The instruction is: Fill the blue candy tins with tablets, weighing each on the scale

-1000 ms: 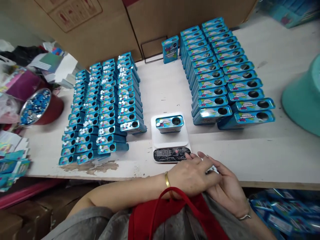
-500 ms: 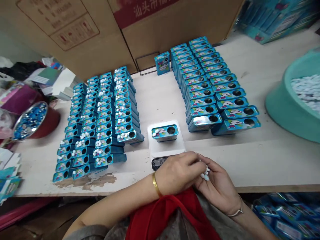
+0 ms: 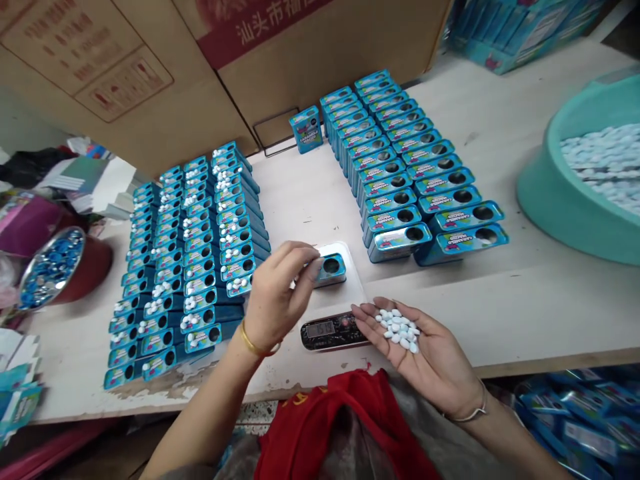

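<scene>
We had the tin (image 3: 339, 274) upright on the white scale (image 3: 355, 288), set back from the near edge of the counter (image 3: 300, 200), between the left block of tins (image 3: 197, 257) and the right block of tins (image 3: 393, 180). Its long axis ran roughly along that near edge, with the round hole at its right end facing up and its left end hidden behind our fingers. Our left hand (image 3: 280, 293) was the nearer one: it hung over that left end, finger and thumb brought together just left of the hole. We could not tell whether anything was pinched there, nor whether the fingertips touched the tin. Our right hand (image 3: 435, 357) was lower and to the right, nearer the counter's near edge, palm up and unclenched, bearing a loose heap of white tablets (image 3: 399, 329). Its fingertips reached the right end of the scale's dark display panel (image 3: 323, 333), so from them the tin lay leftward and towards the counter's far edge. The green tub (image 3: 555, 213) stood well apart, farther right.
</scene>
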{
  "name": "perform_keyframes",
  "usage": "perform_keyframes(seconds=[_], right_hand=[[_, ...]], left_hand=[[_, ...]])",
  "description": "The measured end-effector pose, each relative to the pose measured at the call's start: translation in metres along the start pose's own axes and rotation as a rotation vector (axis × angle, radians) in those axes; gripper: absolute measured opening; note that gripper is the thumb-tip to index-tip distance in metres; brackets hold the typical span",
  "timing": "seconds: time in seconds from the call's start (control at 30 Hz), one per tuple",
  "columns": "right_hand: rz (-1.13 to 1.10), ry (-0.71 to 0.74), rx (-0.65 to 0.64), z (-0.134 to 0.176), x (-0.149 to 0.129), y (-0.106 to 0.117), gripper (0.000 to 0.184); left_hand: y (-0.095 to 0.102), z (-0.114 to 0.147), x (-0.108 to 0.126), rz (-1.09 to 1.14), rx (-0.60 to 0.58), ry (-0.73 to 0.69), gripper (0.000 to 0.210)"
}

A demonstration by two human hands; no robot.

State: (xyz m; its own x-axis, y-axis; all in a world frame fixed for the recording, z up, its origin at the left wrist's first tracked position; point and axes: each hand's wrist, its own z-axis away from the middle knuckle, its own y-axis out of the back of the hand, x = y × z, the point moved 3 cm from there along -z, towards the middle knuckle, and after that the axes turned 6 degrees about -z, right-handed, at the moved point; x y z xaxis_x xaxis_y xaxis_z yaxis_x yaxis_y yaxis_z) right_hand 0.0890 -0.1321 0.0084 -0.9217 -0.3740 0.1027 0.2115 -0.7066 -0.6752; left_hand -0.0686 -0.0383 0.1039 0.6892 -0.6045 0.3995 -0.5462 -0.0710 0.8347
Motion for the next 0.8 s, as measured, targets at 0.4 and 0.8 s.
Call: perform_keyframes(seconds=[0.4, 0.8], right_hand=[[0.168, 0.282, 0.239, -0.005, -0.054, 0.042, 0.026], [0.159, 0.166, 0.082, -0.010, -0.041, 0.045, 0.021]], left_hand=[[0.012, 0.059, -0.038, -0.214, 0.141, 0.191, 0.021], [0.001, 0.066, -0.032, -0.276, 0.103, 0.088, 0.036]])
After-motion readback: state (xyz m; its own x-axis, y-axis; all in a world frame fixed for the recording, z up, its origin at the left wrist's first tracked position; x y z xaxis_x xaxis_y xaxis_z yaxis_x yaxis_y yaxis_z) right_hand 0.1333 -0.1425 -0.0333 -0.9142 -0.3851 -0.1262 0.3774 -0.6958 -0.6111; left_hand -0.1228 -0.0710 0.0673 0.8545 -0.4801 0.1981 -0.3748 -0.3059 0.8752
